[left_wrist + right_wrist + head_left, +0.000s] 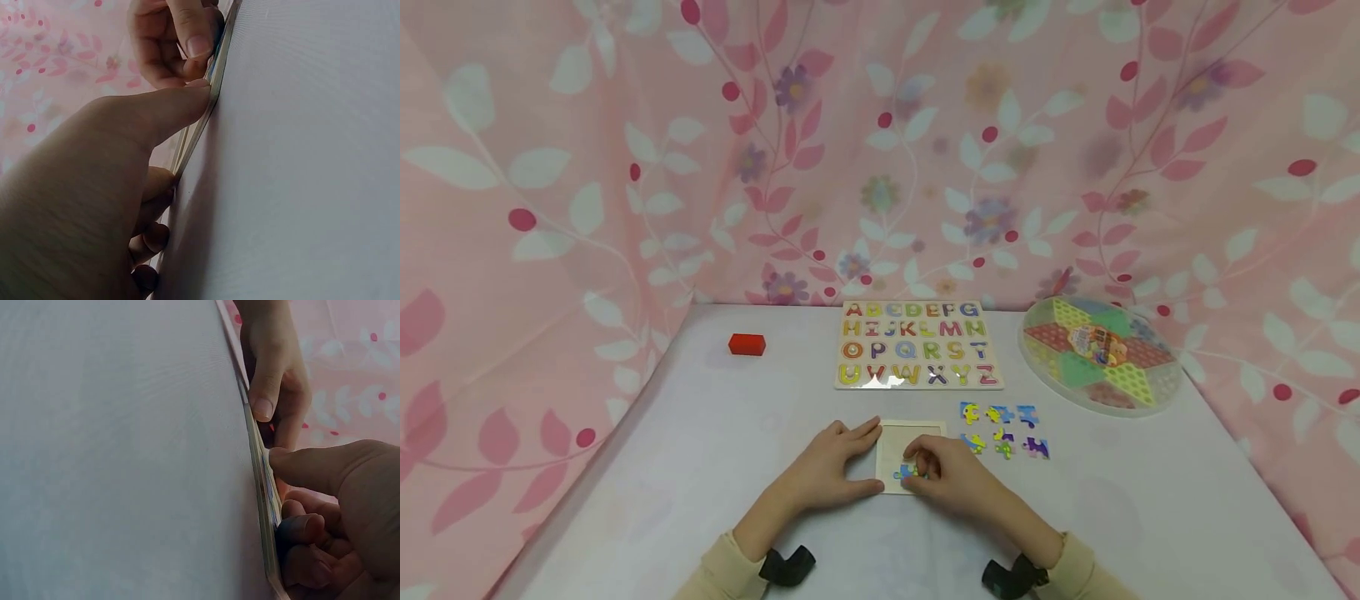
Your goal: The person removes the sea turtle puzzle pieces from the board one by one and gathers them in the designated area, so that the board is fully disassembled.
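Note:
A small square wooden puzzle tray lies on the table in the head view. My left hand steadies its left side, the thumb by the near corner and the forefinger by the far corner, both fairly straight. Inside the tray, near its front edge, is a blue jigsaw piece with some yellow. My right hand pinches this piece between thumb and curled fingers, covering part of it. In the right wrist view the right thumb is at the tray's edge. Loose jigsaw pieces lie just right of the tray.
An alphabet board lies behind the tray. To its right is a round, clear-lidded box with coloured sections. A red block sits at the back left. A pink floral curtain hangs behind the white table.

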